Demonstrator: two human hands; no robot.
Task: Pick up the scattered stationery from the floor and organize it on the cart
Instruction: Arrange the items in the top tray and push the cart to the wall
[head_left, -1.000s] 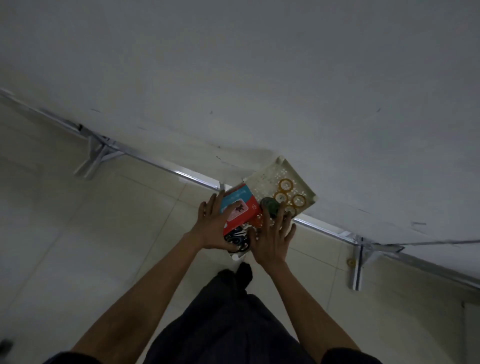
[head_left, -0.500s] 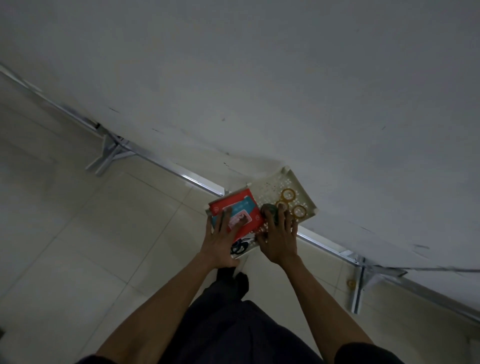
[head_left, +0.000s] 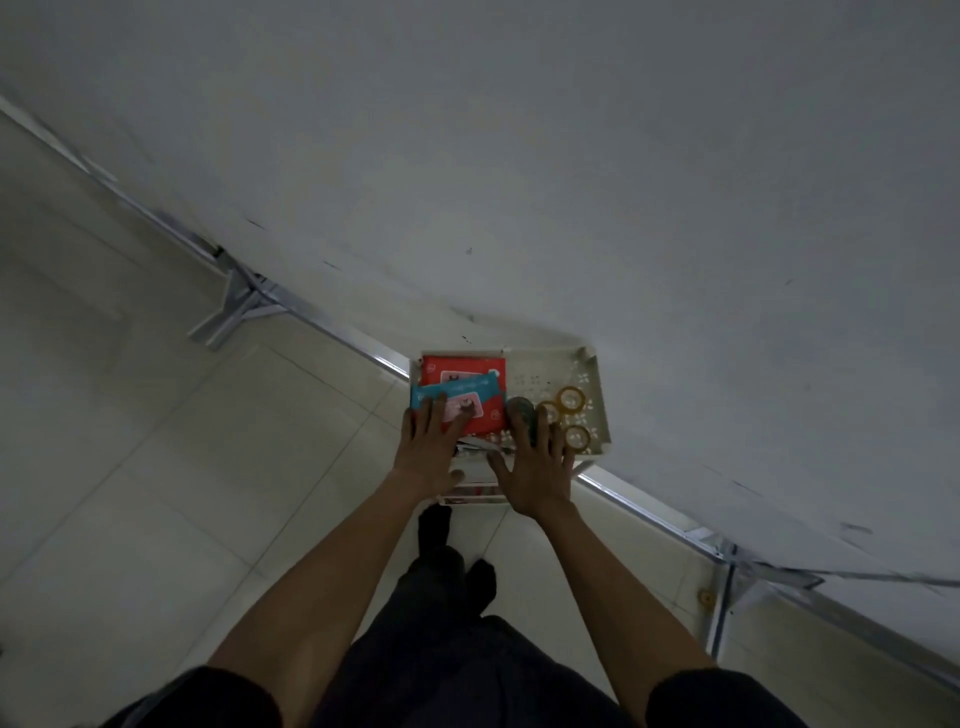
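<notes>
From my head camera, my left hand (head_left: 428, 441) lies spread flat on the red and blue packets (head_left: 462, 397) in the cart's top tray (head_left: 597, 395) — squaring them, I judge. My right hand (head_left: 535, 467), fingers splayed, presses a dark roll (head_left: 519, 408) beside three tape rolls (head_left: 570, 400)

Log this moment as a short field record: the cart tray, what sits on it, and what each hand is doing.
cart tray: cream perforated top tray, set against the white wall
left part of tray: red booklet with a blue-and-red booklet overlapping it
right part of tray: three amber tape rolls and a dark round object
left hand: flat, fingers spread on the blue-and-red booklet, no grip
right hand: fingers spread over the dark round object and tape rolls; grip unclear
floor: pale tiles
</notes>
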